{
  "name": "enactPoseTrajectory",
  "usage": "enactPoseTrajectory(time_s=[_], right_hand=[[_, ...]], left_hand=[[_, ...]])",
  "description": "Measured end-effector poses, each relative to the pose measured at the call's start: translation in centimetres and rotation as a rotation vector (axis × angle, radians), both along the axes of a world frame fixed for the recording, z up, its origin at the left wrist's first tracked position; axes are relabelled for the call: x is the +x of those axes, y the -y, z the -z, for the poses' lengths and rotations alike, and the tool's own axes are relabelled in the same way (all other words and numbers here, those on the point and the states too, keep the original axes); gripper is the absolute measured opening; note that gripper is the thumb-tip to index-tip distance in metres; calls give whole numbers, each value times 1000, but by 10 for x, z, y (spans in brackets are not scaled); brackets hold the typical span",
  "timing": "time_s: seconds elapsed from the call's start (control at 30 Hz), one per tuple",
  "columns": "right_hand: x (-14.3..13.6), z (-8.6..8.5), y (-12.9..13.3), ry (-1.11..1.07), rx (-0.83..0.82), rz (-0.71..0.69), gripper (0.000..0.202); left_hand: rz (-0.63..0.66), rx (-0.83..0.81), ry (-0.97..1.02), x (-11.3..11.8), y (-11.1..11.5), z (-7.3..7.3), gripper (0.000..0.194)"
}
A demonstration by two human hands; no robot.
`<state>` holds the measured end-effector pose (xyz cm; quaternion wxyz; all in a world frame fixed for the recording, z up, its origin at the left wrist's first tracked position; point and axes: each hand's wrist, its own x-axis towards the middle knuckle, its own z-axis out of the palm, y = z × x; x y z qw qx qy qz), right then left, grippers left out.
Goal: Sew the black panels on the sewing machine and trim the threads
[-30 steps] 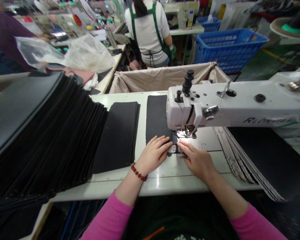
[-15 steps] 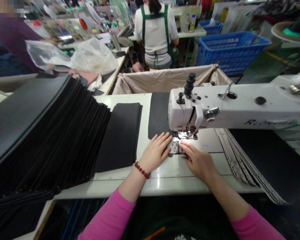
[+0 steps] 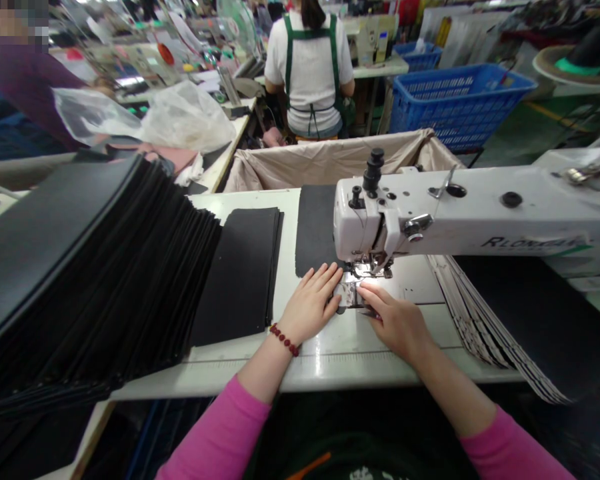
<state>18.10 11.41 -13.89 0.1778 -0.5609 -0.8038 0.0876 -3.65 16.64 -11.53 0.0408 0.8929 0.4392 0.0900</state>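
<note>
A white sewing machine (image 3: 460, 210) stands over the worktable, its lamp lighting the presser foot (image 3: 367, 270). Beside the foot, my left hand (image 3: 310, 303) lies flat with fingers stretched, the tips at the near edge of a black panel (image 3: 314, 230) that runs behind the machine head. My right hand (image 3: 400, 327) is partly curled, fingertips pressed together near the metal plate (image 3: 347, 294) in front of the needle. Something thin and dark shows under its fingers, too hidden to name.
Tall black panels are stacked at left (image 3: 80, 267), with a smaller pile (image 3: 240, 267) beside them. More panels with pale edges (image 3: 535, 307) lie right of the machine. Behind the table are a cloth-lined bin (image 3: 280, 167), a blue basket (image 3: 460, 100) and a person in an apron (image 3: 310, 73).
The view has shifted very slightly, so the machine appears a little further left. Both hands keep the same place and pose; the panel shows no clear movement.
</note>
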Motion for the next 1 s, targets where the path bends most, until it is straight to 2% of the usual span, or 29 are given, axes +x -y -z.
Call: enactPoseTrajectory(time_s=[0.47,0.67,0.83,1.0], right_hand=[[0,1,0,18,-7,4,58],[0,2,1,15,-10,9,58],[0,2,0,13,-6,13,57],[0,2,0,5,0,12,55]], left_hand=[[-46,-8,43,4,0,-3,52],[-75,51,62,11,0,-2,56],[-83,85,60,14,0,1,52],[-85,99,56,12,1,0,62]])
